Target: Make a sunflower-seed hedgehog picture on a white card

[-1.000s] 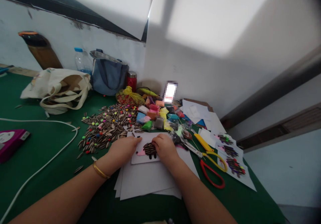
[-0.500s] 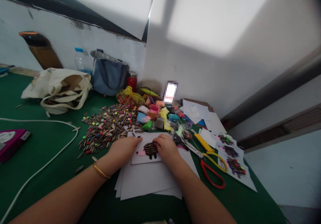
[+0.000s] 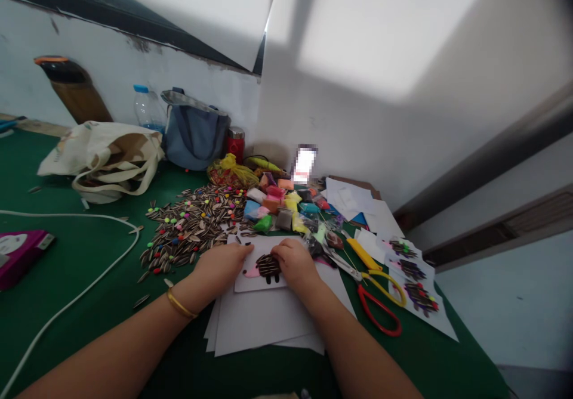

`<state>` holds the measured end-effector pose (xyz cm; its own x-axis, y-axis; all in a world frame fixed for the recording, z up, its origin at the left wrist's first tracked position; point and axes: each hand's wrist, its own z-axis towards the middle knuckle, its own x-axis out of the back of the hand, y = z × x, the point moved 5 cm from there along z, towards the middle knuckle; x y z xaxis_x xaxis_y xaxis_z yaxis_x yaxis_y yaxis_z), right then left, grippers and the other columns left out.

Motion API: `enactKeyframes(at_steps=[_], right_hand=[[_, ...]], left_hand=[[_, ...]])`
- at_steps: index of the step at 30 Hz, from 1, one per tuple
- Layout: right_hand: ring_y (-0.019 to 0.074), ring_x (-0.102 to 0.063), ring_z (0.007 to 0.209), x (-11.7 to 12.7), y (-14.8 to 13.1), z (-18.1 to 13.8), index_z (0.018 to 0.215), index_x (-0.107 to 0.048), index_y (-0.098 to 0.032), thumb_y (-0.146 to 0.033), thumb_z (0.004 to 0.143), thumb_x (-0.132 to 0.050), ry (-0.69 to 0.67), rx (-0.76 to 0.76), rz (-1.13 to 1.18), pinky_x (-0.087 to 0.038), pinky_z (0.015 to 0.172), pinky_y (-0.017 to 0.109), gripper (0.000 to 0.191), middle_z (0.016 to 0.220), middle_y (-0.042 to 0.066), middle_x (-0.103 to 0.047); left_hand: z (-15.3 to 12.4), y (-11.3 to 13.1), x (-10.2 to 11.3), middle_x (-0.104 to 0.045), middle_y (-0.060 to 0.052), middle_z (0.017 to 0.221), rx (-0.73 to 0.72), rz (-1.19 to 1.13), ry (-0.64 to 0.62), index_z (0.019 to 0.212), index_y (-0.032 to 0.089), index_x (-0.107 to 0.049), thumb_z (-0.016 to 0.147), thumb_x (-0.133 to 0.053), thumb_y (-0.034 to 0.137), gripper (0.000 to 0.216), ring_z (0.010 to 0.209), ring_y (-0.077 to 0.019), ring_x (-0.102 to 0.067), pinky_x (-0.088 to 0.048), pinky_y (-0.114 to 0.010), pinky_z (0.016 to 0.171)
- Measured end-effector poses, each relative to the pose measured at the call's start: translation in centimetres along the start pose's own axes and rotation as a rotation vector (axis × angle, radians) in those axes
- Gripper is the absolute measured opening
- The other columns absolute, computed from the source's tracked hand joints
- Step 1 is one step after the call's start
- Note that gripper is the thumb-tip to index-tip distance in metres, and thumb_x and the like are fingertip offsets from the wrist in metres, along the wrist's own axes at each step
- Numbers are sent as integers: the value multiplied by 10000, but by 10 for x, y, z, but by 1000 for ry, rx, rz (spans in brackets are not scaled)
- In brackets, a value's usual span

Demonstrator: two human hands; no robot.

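The hedgehog [image 3: 262, 268] has seeds [image 3: 268, 263], no beads [image 3: 156, 271] yet. Left hand [image 3: 224, 266] and right hand [image 3: 295, 265] are on its card [image 3: 246, 286]; can't tell their grip.

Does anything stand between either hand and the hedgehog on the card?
Nothing visible does. The right hand seems to touch the hedgehog at its back; the left hand rests at the left edge of the card. The scissors lie off to the right, the seeds to the left.

We saw a matt paper card [image 3: 265, 246], shiny metal blades [image 3: 345, 264], smooth plastic handles [image 3: 396, 328], a matt blue cloth bag [image 3: 194, 139]
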<state>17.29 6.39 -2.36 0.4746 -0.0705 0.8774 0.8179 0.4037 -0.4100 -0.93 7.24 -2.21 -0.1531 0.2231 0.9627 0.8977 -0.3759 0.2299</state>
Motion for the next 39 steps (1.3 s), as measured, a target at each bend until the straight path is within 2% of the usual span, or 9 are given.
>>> enactKeyframes(at_steps=[15,18,20,24,26,29,32,36,39], right_hand=[[219,-591,938,16,-6,-10,1039,-732,-180,-131,907,-535,110,16,86,-466,861,328,242,942,91,-672],[224,-586,942,25,-14,-13,1058,-717,-174,-176,930,-510,183,43,121,-462,863,347,244,956,97,-664],[224,-581,946,31,-23,-17,1082,-705,-185,-219,949,-494,236,80,148,-455,861,356,251,970,99,-660],[220,-577,898,33,-50,-24,1093,-695,-207,-321,947,-525,214,205,172,-440,828,361,251,936,89,-658],[224,-576,886,29,-62,-26,1041,-701,-222,-363,926,-554,152,258,142,-427,829,368,234,916,79,-663],[227,-577,902,22,-72,-27,924,-700,-223,-362,909,-566,110,286,116,-417,832,368,193,898,70,-673],[221,-580,897,20,-76,-27,874,-685,-213,-305,903,-561,146,319,164,-424,806,356,156,891,67,-677],[215,-580,873,22,-76,-28,873,-678,-198,-263,892,-581,235,361,249,-432,782,347,118,877,64,-671],[208,-570,850,27,-69,-29,872,-673,-203,-237,899,-584,274,306,272,-428,783,348,99,862,56,-656]], left_hand=[[-4,-3,11,-694,-82,1193,20,-111,97,1321,303,-590,927,-431,265,427,1053,-256,-648,-475,-374,894],[-5,0,21,-693,-60,1168,18,-406,230,1201,250,-655,926,-429,320,363,1056,-228,-632,-471,-337,915],[-6,6,23,-698,-53,971,12,-716,247,1129,201,-656,947,-382,415,392,875,-188,-640,-502,-294,781],[-12,26,12,-543,18,700,57,-1167,41,1255,182,-530,959,-208,596,602,487,-104,-428,-364,-222,454],[-17,37,9,-588,-16,805,20,-1179,13,1273,191,-514,942,-208,641,636,567,-116,-492,-418,-234,499],[-22,46,10,-645,-98,1068,-82,-1077,56,1252,185,-531,939,-253,641,619,933,-199,-607,-519,-321,806],[-24,50,12,-613,-126,1253,-191,-1013,90,1246,174,-539,956,-271,607,586,1176,-236,-547,-413,-375,1055],[-25,52,15,-631,-119,1243,-231,-1029,91,1228,175,-559,968,-295,561,535,1171,-236,-555,-395,-388,1080],[-24,52,19,-684,-79,983,-197,-1073,97,1078,183,-625,963,-334,527,465,1015,-224,-602,-478,-356,951]])
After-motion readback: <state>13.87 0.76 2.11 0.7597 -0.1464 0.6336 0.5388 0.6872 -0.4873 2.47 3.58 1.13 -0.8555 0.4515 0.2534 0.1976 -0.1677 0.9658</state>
